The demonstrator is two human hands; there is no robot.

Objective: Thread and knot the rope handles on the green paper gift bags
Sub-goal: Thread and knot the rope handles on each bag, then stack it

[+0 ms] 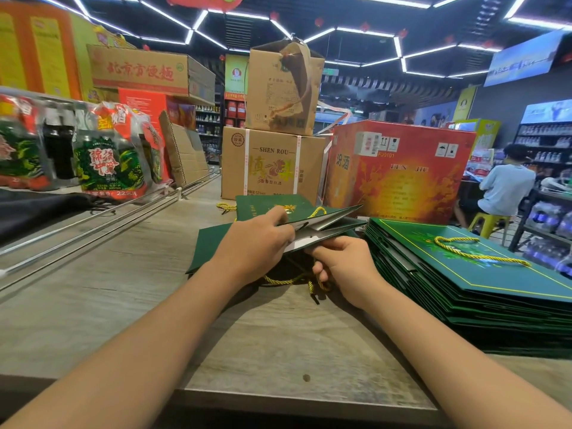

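Here the left hand (258,243) grips the bag (322,226) mouth, fingers curled; the right hand (343,264) pinches the rope (284,280) below.

Hexagonal ceiling lights (365,32) above wooden counter (123,289) and stacked cartons (272,162).

Folded green gift bag (322,219) at centre, mouth opening toward 3 o'clock, white lining showing, near edge lifted off the tabletop. Yellow twisted rope (286,280) trails beneath it at 6 o'clock, frayed end loose. Finished bag (263,204) at 12 o'clock, flat, with yellow handle. Tall stack of flat green bags (483,292) at 3 o'clock, a yellow rope handle (476,253) lying on top.
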